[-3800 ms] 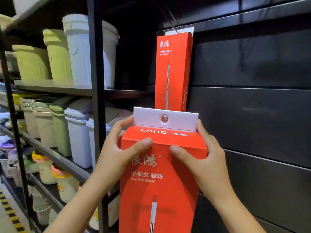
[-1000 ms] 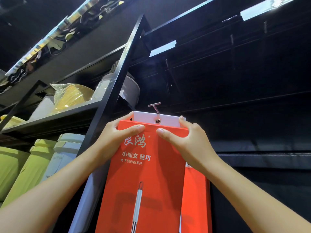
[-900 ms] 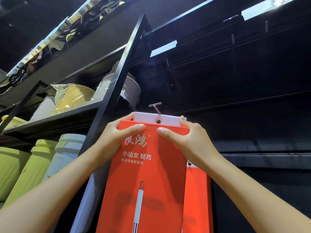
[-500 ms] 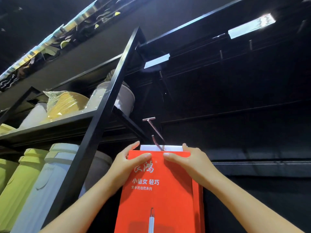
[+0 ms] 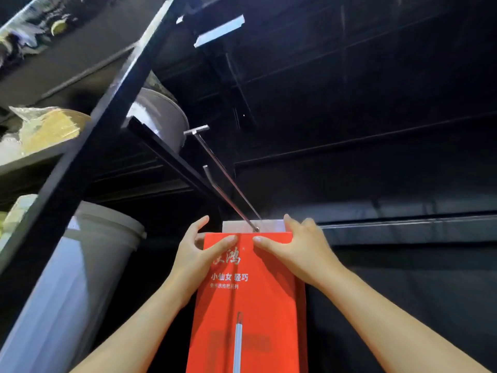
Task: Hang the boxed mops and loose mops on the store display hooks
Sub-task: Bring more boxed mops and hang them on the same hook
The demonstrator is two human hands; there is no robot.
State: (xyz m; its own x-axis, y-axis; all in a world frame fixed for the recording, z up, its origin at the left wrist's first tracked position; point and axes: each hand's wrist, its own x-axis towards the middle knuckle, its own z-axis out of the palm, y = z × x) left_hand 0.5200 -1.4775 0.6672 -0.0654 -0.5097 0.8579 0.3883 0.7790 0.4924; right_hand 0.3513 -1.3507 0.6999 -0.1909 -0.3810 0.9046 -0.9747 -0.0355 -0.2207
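A: Starting at the left, what do you see?

B: A black shelf frame (image 5: 88, 146) slants across, with a pale bucket (image 5: 80, 278) below it and a grey tub (image 5: 161, 117) higher up.

A: And the left hand?

B: The left hand (image 5: 197, 255) grips the top left corner of the red mop box (image 5: 250, 305). Its thumb lies flat across the red front, and the fingers curl round behind the left edge.

A: Where is the box?

B: Upright against the dark slat wall (image 5: 376, 162), held between both hands. Its white hang tab (image 5: 242, 226) sits on the metal display hook (image 5: 226, 181), whose prongs pass through the tab's hole.

A: And the right hand?

B: The right hand (image 5: 298, 250) holds the top right corner the same way: thumb pressed on the front near the centre, fingers wrapped behind the tab. The two thumb tips nearly meet just under the hole.
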